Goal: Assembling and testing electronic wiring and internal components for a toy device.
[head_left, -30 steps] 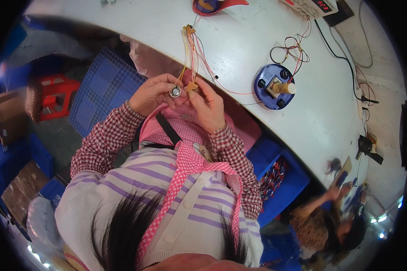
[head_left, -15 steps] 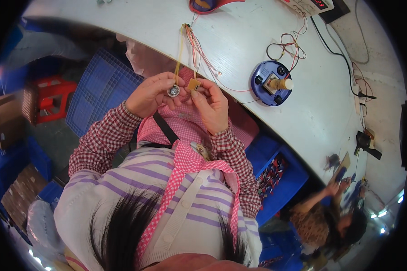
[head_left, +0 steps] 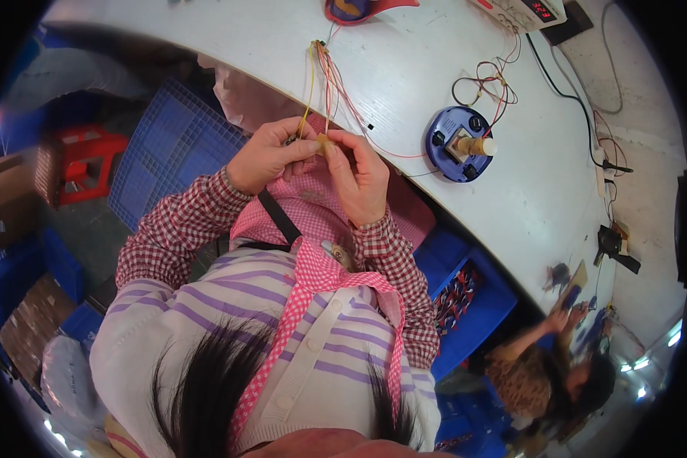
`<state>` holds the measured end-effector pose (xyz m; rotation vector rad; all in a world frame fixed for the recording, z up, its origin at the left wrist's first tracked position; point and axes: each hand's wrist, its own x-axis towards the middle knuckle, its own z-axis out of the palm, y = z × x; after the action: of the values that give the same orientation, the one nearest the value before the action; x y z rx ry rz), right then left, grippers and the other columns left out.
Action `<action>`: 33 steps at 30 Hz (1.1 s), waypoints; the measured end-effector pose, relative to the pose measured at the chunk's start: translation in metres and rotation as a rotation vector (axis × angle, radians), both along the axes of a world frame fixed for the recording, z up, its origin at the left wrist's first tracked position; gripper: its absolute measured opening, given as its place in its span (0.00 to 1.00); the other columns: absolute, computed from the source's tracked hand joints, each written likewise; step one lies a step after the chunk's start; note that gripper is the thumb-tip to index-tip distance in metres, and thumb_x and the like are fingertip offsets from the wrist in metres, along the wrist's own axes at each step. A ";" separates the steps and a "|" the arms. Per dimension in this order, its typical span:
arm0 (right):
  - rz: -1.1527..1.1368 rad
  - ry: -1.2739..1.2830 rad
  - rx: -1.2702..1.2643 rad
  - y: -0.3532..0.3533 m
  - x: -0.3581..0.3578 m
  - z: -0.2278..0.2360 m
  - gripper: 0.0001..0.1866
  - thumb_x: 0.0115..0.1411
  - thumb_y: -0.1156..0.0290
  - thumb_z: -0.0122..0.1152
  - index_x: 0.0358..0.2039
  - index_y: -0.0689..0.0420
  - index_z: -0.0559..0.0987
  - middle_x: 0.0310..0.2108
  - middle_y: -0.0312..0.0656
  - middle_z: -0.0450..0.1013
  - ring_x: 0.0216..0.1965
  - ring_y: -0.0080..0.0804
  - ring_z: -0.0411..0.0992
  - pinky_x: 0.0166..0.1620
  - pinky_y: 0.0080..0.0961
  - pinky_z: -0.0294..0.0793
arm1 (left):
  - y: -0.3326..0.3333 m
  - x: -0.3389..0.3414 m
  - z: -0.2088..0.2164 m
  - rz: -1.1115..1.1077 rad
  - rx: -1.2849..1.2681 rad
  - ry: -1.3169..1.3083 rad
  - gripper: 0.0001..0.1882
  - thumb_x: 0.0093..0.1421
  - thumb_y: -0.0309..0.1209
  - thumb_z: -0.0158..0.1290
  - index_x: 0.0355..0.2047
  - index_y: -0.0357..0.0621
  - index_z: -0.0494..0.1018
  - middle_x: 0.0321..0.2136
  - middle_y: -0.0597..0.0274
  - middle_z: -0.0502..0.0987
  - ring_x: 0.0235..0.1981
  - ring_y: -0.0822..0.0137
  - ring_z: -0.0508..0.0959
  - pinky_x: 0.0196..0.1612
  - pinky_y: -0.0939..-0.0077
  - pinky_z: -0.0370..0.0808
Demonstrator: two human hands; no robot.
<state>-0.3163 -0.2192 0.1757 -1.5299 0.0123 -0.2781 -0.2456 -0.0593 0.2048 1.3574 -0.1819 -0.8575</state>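
Observation:
Close in front of my body, at the table's edge, both hands are nearly together. My right hand (head_left: pixel 362 179) pinches a small tan square board (head_left: pixel 323 144) between thumb and fingers; red and white wires run up from it. My left hand (head_left: pixel 266 159) is closed, its thumb and fingertips reaching to the board's left side. Yellow wires (head_left: pixel 308 99) come down into the left fingers, where a small round silver part is now mostly covered. The wires (head_left: pixel 330 72) meet at a small dark connector (head_left: pixel 318 46) on the table.
A round blue device (head_left: pixel 456 145) with a cylindrical knob stands on the white table (head_left: pixel 404 84), cabled to a power supply (head_left: pixel 523 11). A red scoop-like holder (head_left: pixel 370 9) lies at the far edge. Below right sits a blue bin (head_left: pixel 477 313) of parts. Another person (head_left: pixel 538 366) works at right.
My left hand has moved right and turned, bringing its fingertips against the tan board. The round silver part, plainly visible before, is now mostly hidden. My right hand has barely moved.

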 end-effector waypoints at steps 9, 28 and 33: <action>-0.300 -0.075 -0.554 -0.012 -0.005 0.029 0.15 0.53 0.77 0.61 0.42 0.61 0.75 0.37 0.42 0.69 0.28 0.25 0.66 0.32 0.17 0.69 | -0.005 -0.006 0.004 0.045 -0.256 0.275 0.23 0.67 0.41 0.35 0.54 0.36 0.59 0.42 0.50 0.71 0.37 0.70 0.74 0.39 0.82 0.74; -0.020 0.216 0.201 -0.031 0.000 0.021 0.10 0.61 0.72 0.54 0.39 0.64 0.76 0.26 0.40 0.74 0.19 0.21 0.65 0.24 0.12 0.66 | 0.000 0.057 0.027 -0.001 0.548 -1.095 0.24 0.56 0.25 0.48 0.55 0.41 0.63 0.39 0.55 0.68 0.36 0.66 0.69 0.36 0.78 0.70; 0.019 0.253 0.385 -0.034 0.005 0.018 0.13 0.64 0.68 0.50 0.39 0.66 0.76 0.27 0.40 0.75 0.19 0.17 0.64 0.24 0.10 0.65 | -0.008 0.142 0.003 -0.100 0.512 -1.816 0.19 0.53 0.23 0.51 0.47 0.42 0.69 0.34 0.60 0.70 0.34 0.65 0.70 0.36 0.80 0.69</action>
<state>-0.3108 -0.2527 0.1938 -1.1719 0.2384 -0.0584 -0.1040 -0.0676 0.2078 2.2543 -1.4813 0.5639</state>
